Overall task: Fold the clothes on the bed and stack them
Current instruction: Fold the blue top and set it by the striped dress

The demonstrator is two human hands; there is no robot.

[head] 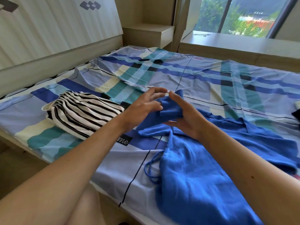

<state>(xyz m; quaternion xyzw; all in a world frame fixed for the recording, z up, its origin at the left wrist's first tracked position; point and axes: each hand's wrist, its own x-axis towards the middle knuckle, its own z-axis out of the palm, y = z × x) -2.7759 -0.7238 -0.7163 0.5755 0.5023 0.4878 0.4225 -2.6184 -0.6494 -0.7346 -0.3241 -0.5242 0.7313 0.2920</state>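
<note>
Blue-teal-cream plaid bed sheet (203, 82) fills the frame; ribbed white headboard (56, 30) upper left, window (243, 15) upper right. Folded black-white striped garment (81, 114) centre left. Royal-blue drawstring garment (203, 176) spread lower right; right hand (185, 120) grips its bunched end at centre, left hand (142, 108) fingers splayed, touching it. Black sheet label (122, 140), white lettering unreadable

Your bed (203, 82) has the headboard (56, 30) at far left, nightstand (147, 34) behind the far corner, and window ledge (235, 44) along the far side. Folded garment (82, 114) lies on the bed, left of centre. Loose garment (203, 176) spreads front-right, w/ its cord (151, 169) off its left edge. Your L hand (142, 108) and R hand (186, 117) meet btwn the two garments; the loose garment's far end sits in the R hand.
</note>
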